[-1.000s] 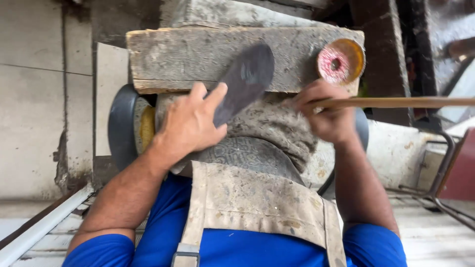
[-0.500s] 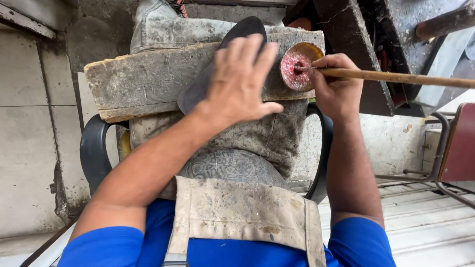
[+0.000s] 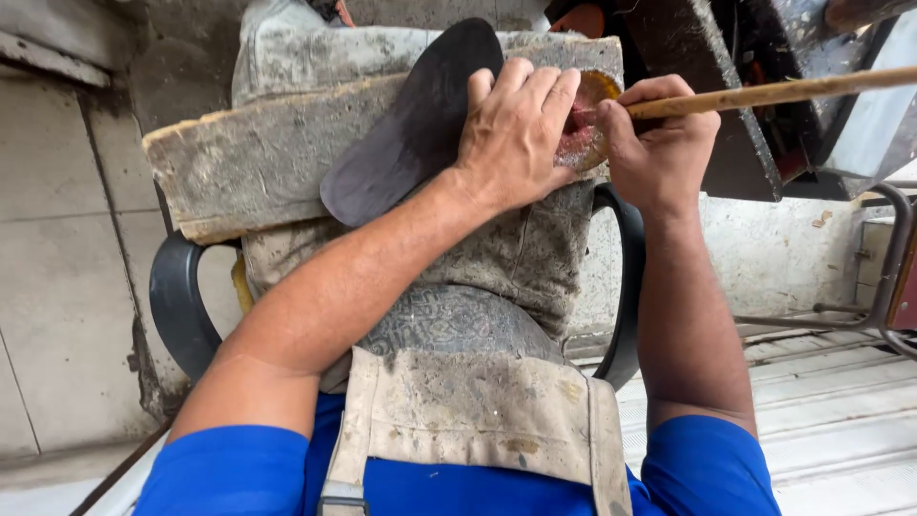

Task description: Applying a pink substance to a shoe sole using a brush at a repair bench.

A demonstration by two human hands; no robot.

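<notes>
I see a dark shoe sole [image 3: 411,129], matt and smooth, looking like rubber or leather, under my left hand [image 3: 516,134]. It lies on a rough, weathered wooden board [image 3: 248,162], grey and crusted with dried residue. My right hand [image 3: 659,143] grips a bare, smooth wooden stick [image 3: 774,93]. The small round tin [image 3: 587,119] looks like rusty metal with wet pink paste inside. My apron [image 3: 478,411] is coarse, stained cloth. The chair frame [image 3: 177,306] is glossy black plastic.

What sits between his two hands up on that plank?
In the head view, a small round tin of pinkish paste sits between the left hand and right hand.
</notes>
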